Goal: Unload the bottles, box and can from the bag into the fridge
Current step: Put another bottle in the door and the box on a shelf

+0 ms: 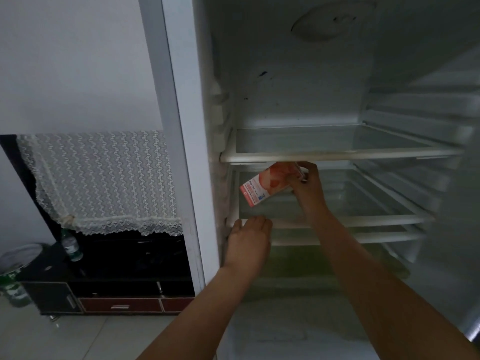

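Observation:
The fridge [298, 81] stands open in front of me, its glass shelves bare. My right hand [307, 188] grips a pink and white box [265, 184] by its far end and holds it tilted just above the second shelf [363, 219], right under the top shelf [337, 153]. My left hand [249, 240] hovers lower at the second shelf's front left edge, fingers together and slightly curled, holding nothing. The bag, the bottles and the can are out of view.
The fridge's left wall [187, 152] borders the opening. Left of it, a dark low cabinet [117, 287] carries a lace-covered screen [104, 178] and a green-labelled bottle [71, 245]. A green and white container [13, 279] sits on the tiled floor at far left.

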The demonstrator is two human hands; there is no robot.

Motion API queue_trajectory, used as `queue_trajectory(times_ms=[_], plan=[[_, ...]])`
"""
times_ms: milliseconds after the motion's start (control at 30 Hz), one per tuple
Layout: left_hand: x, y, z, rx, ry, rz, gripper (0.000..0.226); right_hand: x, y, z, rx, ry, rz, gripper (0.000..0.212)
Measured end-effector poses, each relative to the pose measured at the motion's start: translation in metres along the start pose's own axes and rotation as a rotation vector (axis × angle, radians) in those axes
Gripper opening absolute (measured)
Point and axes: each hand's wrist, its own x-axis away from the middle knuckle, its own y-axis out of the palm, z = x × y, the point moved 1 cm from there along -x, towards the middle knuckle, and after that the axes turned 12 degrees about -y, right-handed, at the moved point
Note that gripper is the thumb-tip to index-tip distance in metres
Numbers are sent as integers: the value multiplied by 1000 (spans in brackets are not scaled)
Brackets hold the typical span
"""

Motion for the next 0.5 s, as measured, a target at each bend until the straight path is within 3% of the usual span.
queue_trajectory(times_ms=[300,500], plan=[[1,-9,2,58,0,-92,43,18,-29,-7,31,45,123,46],[1,-8,0,44,6,-104,46,28,-41,-20,1,10,109,32]])
